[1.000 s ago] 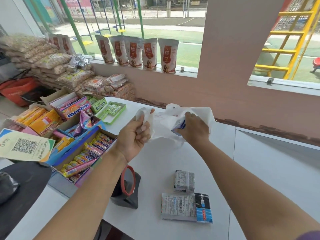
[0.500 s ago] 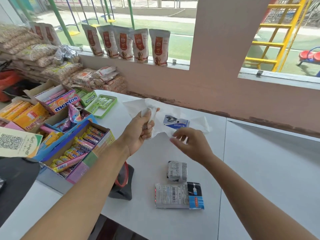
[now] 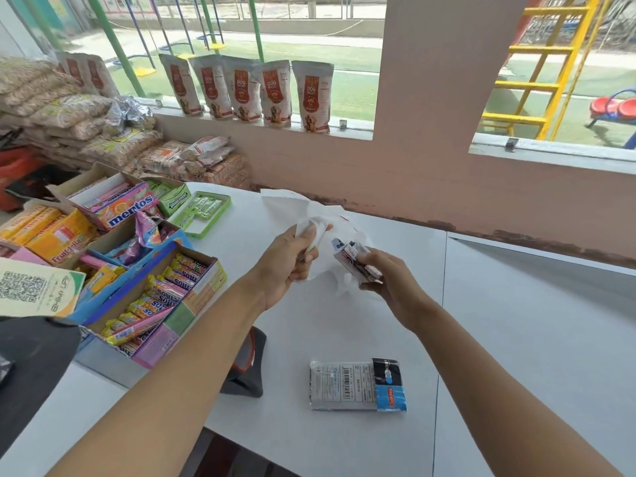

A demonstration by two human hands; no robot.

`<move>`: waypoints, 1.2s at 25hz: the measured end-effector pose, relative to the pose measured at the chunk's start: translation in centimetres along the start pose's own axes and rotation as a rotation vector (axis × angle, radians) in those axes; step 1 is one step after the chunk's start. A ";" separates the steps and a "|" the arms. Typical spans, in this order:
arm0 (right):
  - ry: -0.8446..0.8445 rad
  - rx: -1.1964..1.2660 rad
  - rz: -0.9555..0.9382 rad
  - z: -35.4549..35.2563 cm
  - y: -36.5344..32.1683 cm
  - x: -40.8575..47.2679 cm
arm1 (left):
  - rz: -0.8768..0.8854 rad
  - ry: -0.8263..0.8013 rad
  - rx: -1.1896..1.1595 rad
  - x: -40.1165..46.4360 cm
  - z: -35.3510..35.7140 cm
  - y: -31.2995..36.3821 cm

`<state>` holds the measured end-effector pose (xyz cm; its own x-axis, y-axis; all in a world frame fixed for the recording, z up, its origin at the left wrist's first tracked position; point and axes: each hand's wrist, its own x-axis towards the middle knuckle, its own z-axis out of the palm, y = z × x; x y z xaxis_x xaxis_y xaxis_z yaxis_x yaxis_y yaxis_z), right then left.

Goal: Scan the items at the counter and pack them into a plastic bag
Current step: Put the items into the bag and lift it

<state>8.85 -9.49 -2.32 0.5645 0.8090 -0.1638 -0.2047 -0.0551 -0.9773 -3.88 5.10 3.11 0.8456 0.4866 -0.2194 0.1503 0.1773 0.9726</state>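
Note:
My left hand (image 3: 292, 259) grips the gathered edge of a thin white plastic bag (image 3: 292, 206) above the white counter (image 3: 516, 339). A small blue-and-white item (image 3: 339, 243) shows through the bag's film. My right hand (image 3: 389, 284) holds a small silver-and-black packet (image 3: 358, 265) right at the bag's mouth. A larger flat silver pack with a barcode label and a black and blue end (image 3: 358, 385) lies on the counter near me, between my forearms.
A black barcode scanner with a red ring (image 3: 246, 366) stands under my left forearm. Open candy boxes (image 3: 151, 287) crowd the counter's left side, with a QR payment card (image 3: 31, 287). Dog biscuit pouches (image 3: 275, 91) line the window sill.
My right hand came down from the bag, picked up the small silver packet from the counter and brought it up to the bag's mouth. The left hand kept its hold on the bag.

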 end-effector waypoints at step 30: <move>-0.143 -0.983 0.127 -3.2 4.9 -5.5 | -0.070 0.036 0.111 -1.2 -0.7 -0.6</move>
<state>7.30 -16.12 -6.60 0.4697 0.8226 -0.3205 0.5316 -0.5534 -0.6413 -5.34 5.00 2.76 0.8126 0.5067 -0.2880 0.2659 0.1174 0.9568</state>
